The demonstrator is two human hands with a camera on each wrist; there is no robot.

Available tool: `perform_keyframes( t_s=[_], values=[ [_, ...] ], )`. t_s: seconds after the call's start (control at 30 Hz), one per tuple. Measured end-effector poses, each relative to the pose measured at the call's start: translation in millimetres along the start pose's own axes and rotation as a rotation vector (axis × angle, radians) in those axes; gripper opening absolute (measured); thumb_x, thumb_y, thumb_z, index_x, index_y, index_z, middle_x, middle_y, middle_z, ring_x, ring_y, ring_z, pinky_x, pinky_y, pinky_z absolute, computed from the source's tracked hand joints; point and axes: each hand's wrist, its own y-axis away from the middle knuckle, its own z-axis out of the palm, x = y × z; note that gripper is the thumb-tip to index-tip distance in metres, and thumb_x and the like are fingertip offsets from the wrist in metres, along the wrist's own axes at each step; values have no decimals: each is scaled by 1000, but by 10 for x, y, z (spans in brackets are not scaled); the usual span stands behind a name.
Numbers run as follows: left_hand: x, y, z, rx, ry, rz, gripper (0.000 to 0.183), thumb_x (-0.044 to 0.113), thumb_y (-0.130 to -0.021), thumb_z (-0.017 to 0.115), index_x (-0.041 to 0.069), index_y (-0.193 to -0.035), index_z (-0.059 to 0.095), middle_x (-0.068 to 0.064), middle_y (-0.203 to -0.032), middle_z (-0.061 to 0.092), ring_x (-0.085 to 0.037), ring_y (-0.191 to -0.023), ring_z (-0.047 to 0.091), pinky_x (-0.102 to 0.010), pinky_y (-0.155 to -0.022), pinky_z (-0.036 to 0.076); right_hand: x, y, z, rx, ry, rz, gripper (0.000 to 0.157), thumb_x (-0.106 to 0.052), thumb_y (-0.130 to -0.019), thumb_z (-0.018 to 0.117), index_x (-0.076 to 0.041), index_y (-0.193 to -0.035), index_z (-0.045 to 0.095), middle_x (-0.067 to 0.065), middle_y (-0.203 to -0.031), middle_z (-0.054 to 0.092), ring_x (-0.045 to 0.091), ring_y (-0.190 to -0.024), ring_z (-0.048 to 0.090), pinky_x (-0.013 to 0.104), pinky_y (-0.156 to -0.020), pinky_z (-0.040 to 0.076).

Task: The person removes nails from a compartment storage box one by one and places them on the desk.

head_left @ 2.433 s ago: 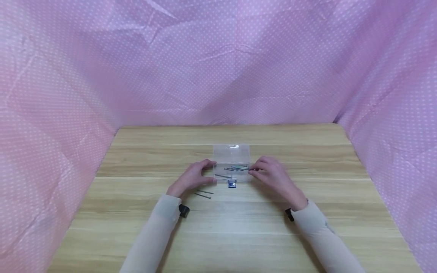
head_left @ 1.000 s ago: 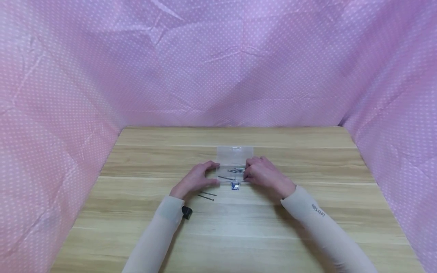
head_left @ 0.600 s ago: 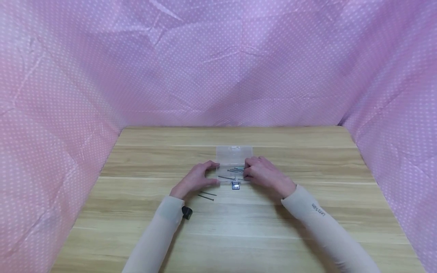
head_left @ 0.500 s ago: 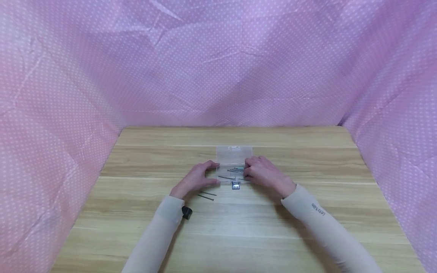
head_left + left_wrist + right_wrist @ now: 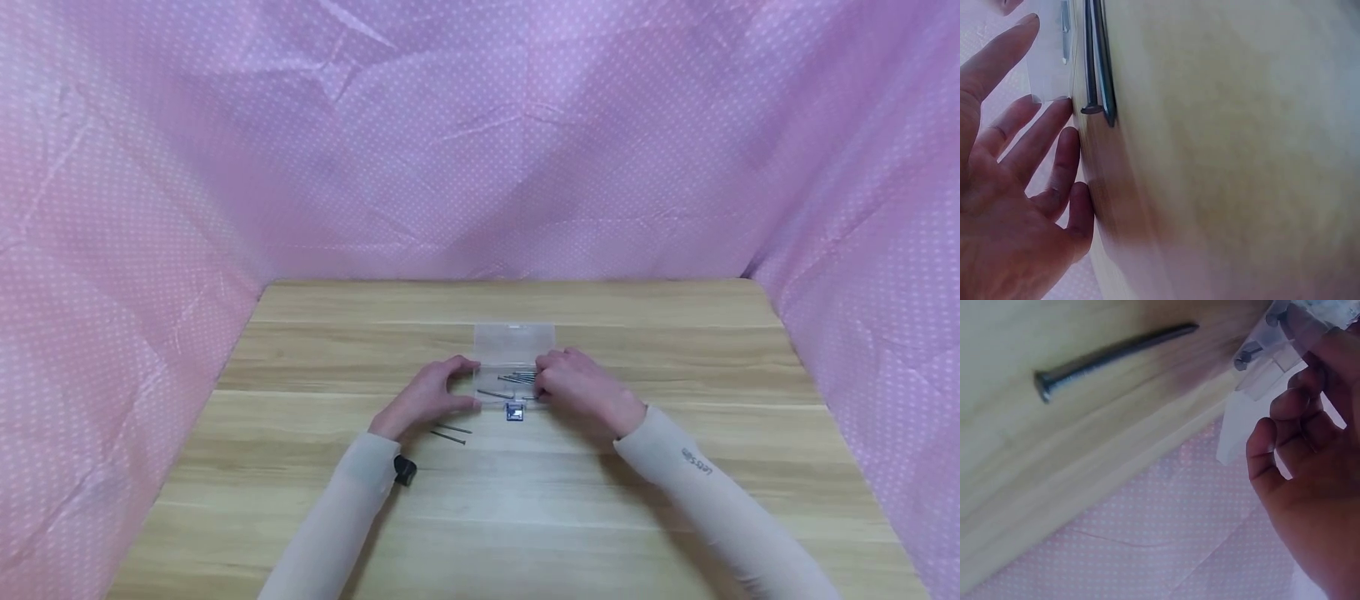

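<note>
A clear plastic box [image 5: 487, 383] lies on the table with its lid [image 5: 513, 342] folded back. Several nails [image 5: 517, 378] rest in its rear part, and another nail [image 5: 495, 394] lies along the front. My left hand [image 5: 426, 396] holds the box's left end, thumb at the near corner and index finger at the far one. At the right end, my right hand [image 5: 585, 392] has its fingers curled inside, seemingly pinching a nail [image 5: 529, 398] whose tip shows beside them. Those fingers hide the box's right side. Nail heads [image 5: 1247, 357] show through plastic in the right wrist view.
Two loose nails [image 5: 450, 437] lie on the wooden table [image 5: 480, 533] just in front of my left hand. A blue-and-white tab [image 5: 514, 412] sits at the box's front. The right wrist view has a single nail [image 5: 1110, 359] on the wood. Pink dotted cloth [image 5: 480, 142] surrounds the table.
My right hand has come from the box's right edge to inside it, and a nail's tip now shows at its fingers near the front. My left hand stays at the left end.
</note>
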Motion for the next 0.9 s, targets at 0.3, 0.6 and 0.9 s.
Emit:
perform_keyframes(
  t_s=[0.3, 0.6, 0.9],
  values=[
    [-17, -22, 12, 10, -1, -17, 68, 31, -84, 87, 19, -145, 58, -3, -145, 60, -26, -135, 53, -49, -115, 41, 66, 40, 43, 66, -24, -37, 4, -18, -88, 83, -22, -86, 81, -9, -83, 57, 11, -73, 50, 31, -68, 43],
    [-4, -27, 17, 2, -1, -15, 69, 34, -84, 87, 21, -144, 58, -4, -147, 59, -26, -138, 52, -49, -116, 39, 8, 25, -5, 41, 4, 4, 15, -7, -86, 81, -21, -80, 77, -7, -81, 67, 12, -67, 52, 32, -67, 46],
    [-17, -26, 17, 0, 14, -30, 68, 33, -84, 87, 22, -145, 58, -3, -148, 58, -26, -139, 50, -49, -117, 38, 53, 30, 61, 50, -9, -46, 9, -13, -91, 78, -17, -84, 74, -6, -82, 62, 15, -74, 56, 35, -71, 47]
  ],
)
